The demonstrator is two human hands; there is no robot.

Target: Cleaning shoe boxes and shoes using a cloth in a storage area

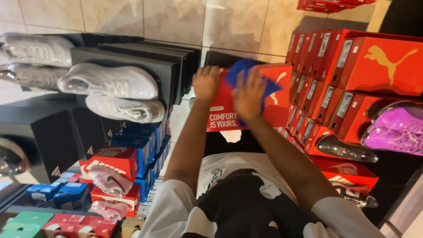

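My left hand (206,82) grips the far left edge of a red shoe box (220,115) held out in front of my chest. My right hand (249,94) presses a blue cloth (246,68) flat against the top face of that box. The box has white lettering on its near side. Both forearms reach out over my black and white shirt.
Rows of red shoe boxes (326,66) are stacked on the right, with purple shoes (394,128) and a dark wrapped shoe (346,150) on them. On the left stand black boxes (132,61) with white wrapped shoes (108,81), then blue boxes (147,150) and red boxes with pink shoes (108,180). Beige tiled floor (176,17) lies ahead.
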